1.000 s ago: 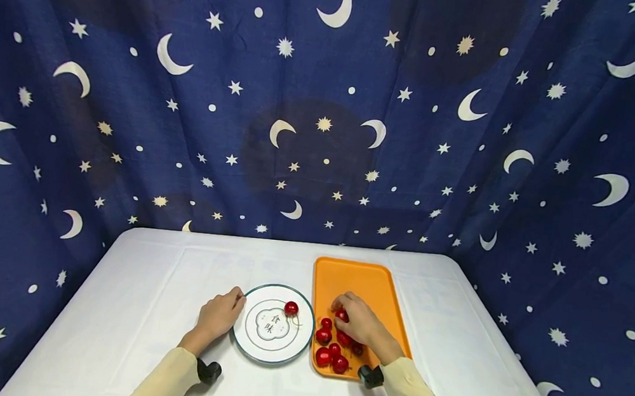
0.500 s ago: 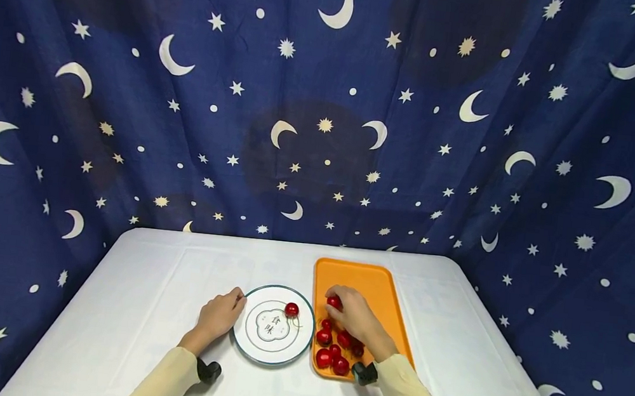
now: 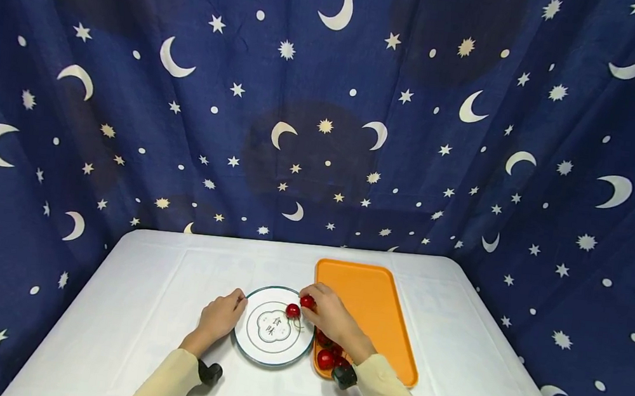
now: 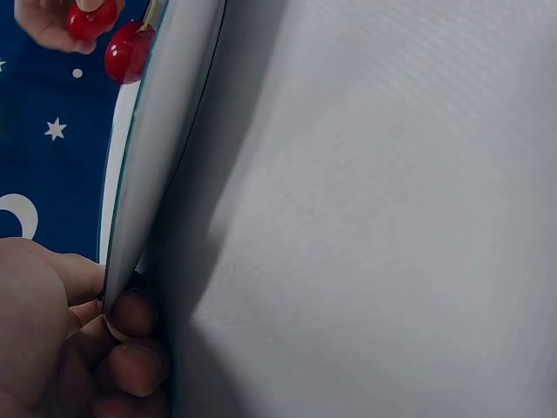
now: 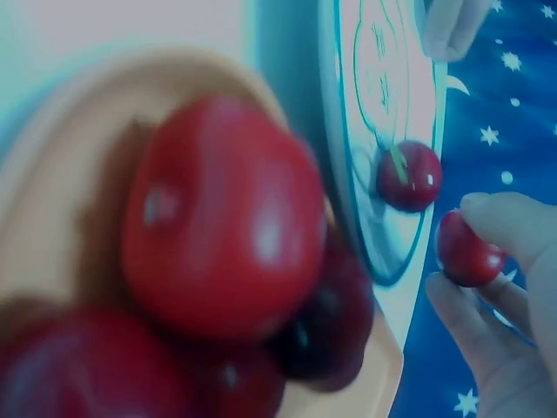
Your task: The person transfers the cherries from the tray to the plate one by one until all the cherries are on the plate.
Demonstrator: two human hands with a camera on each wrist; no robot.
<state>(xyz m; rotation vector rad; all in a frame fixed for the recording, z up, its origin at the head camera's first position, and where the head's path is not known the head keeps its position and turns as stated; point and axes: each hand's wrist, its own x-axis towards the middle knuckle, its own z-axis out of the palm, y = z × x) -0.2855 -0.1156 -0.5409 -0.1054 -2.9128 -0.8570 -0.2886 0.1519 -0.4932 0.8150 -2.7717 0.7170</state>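
My left hand (image 3: 218, 317) grips the left rim of a white plate (image 3: 274, 354) with a green edge. The left wrist view has the thumb above that rim and the curled fingers under it. My right hand (image 3: 336, 319) pinches a red cherry (image 5: 468, 251) between thumb and fingers, over the plate's right edge. Another cherry (image 3: 292, 311), with a stem, lies on the right part of the plate, close beside the held one. Several red fruits (image 3: 326, 359) sit in the near left part of an orange tray (image 3: 352, 284), partly hidden by my right hand and wrist.
Plate and tray stand side by side on a white-covered table (image 3: 172, 273), the tray to the right. Behind the table hangs a blue curtain (image 3: 213, 150) with moons and stars. A black wrist camera (image 3: 344, 375) on my right arm hangs over the tray's near edge.
My right hand has lifted the cherry from the tray and carried it left, over the plate's edge. The left hand keeps its place on the rim.
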